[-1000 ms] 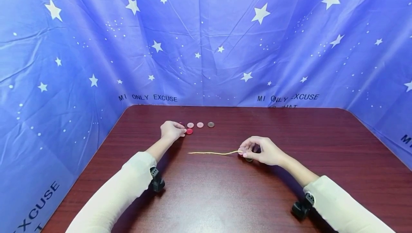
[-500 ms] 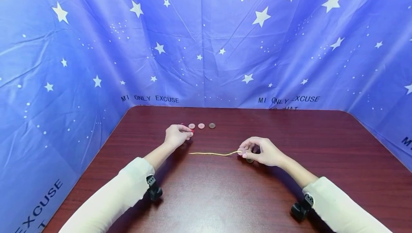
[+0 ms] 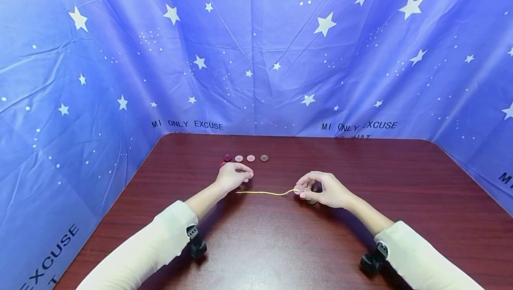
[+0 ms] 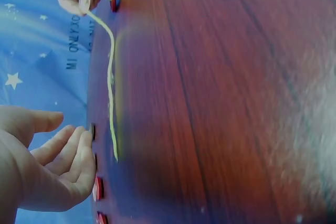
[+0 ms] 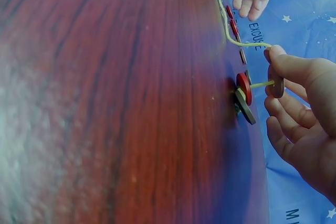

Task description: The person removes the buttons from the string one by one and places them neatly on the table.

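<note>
My right hand (image 3: 326, 189) pinches a pinkish button (image 5: 276, 81), which has a yellow string (image 3: 262, 192) running through it. Below the fingers a red button (image 5: 243, 87) and a dark olive button (image 5: 245, 107) hang on the same string, close to the tabletop. The free end of the string reaches left, towards my left hand (image 3: 234, 177). That hand hovers with loosely bent fingers, its thumb and index fingertip apart in the left wrist view, and no held thing shows. A bright red button (image 3: 222, 164) peeks out beside its knuckles.
On the dark wood table (image 3: 256, 241), a row at the back holds a dark red button (image 3: 227, 157), a pink button (image 3: 238, 158), another pink button (image 3: 250, 158) and a brown button (image 3: 264, 158). A blue star-patterned curtain (image 3: 252, 58) encloses the table.
My left hand has moved right and nearer, from beside a red button to near the string's free end. That button is no longer visible there. My right hand stays nearly still, holding the pinkish button.
</note>
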### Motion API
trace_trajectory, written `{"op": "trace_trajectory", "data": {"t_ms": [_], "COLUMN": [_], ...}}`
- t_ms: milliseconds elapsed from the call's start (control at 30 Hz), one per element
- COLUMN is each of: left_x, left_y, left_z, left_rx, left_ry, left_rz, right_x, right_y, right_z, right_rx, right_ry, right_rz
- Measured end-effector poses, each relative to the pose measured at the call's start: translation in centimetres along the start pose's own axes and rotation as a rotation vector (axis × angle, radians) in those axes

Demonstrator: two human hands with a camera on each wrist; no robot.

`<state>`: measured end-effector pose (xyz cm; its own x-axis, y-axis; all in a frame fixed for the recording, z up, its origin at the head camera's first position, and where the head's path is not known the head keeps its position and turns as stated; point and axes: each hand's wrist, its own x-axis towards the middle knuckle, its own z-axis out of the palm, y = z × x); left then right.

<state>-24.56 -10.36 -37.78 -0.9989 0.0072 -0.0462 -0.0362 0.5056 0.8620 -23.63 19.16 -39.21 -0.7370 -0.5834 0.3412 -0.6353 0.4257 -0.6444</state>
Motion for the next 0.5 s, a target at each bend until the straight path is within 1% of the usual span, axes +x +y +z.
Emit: {"op": "trace_trajectory", "data": {"t_ms": [100,233,467,500], "left_x": [-0.2,-0.5,-1.0,-1.0], "left_y": [0.2,0.5,1.0,1.0], "left_z": [0.5,1.1,2.1,2.3], "left_rx": [-0.034,-0.053,-0.090,-0.101], "left_ry": [-0.040,-0.083,-0.150,-0.165], "left_rz": [0.003,0.011,0.020,0.022], "right_x": [0.1,0.2,0.5,0.5], "right_y": [-0.1,-0.6,-4.2,-4.2], "right_z": [0.2,0.3,-0.4,-0.3], "right_rx": [-0.012,-0.022,-0.022,-0.022], "right_ry": [0.005,0.002,-0.012,-0.012], "right_rz": [0.002,0.008,0.022,0.021]}}
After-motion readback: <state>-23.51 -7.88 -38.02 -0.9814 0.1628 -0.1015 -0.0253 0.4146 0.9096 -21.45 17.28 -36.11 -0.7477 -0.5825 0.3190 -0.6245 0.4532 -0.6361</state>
